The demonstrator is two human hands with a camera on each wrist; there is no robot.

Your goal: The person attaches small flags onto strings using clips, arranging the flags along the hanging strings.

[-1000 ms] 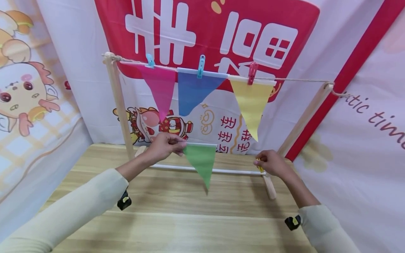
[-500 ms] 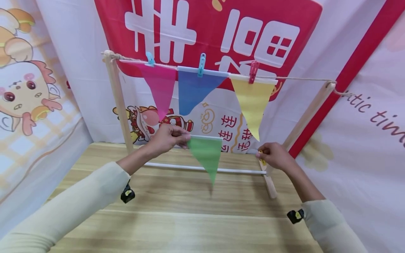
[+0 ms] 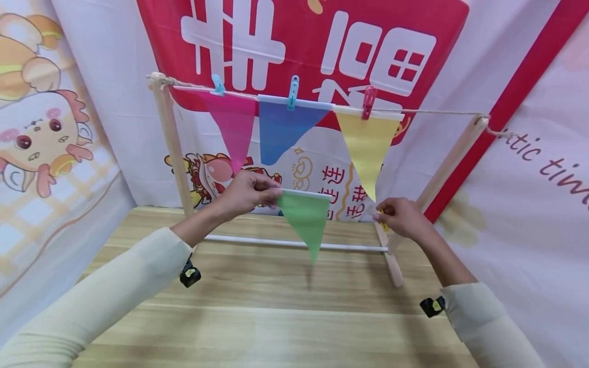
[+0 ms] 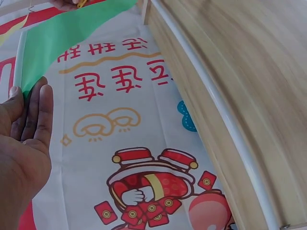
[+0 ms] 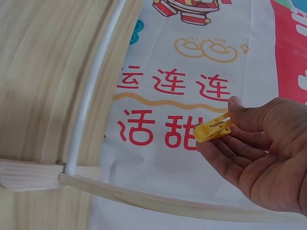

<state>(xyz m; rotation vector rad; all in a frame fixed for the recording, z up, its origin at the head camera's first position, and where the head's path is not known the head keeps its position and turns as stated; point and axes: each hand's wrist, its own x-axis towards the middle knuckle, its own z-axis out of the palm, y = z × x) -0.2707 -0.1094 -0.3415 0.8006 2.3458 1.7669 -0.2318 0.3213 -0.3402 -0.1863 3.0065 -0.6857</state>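
My left hand (image 3: 250, 193) pinches a green triangular pennant (image 3: 304, 217) by the left end of its white top edge. The pennant hangs point down in front of the frame, below the blue and yellow ones. In the left wrist view the thumb lies on the white edge of the green pennant (image 4: 53, 43). Over at the right post, my right hand (image 3: 400, 217) holds a yellow clothespin (image 5: 213, 128) between thumb and fingers. On the twine (image 3: 442, 111) hang a pink pennant (image 3: 234, 120), a blue pennant (image 3: 287, 128) and a yellow pennant (image 3: 368, 148), each clipped by a clothespin.
The twine runs between a left wooden post (image 3: 172, 148) and a right wooden post (image 3: 453, 163). A white rod (image 3: 262, 242) joins their feet low down. Wood-grain tabletop (image 3: 276, 327) lies in front; a printed cloth (image 3: 299, 148) hangs behind.
My left hand has risen and moved right with the green pennant. My right hand, still holding the yellow clothespin, has risen slightly beside the right post.
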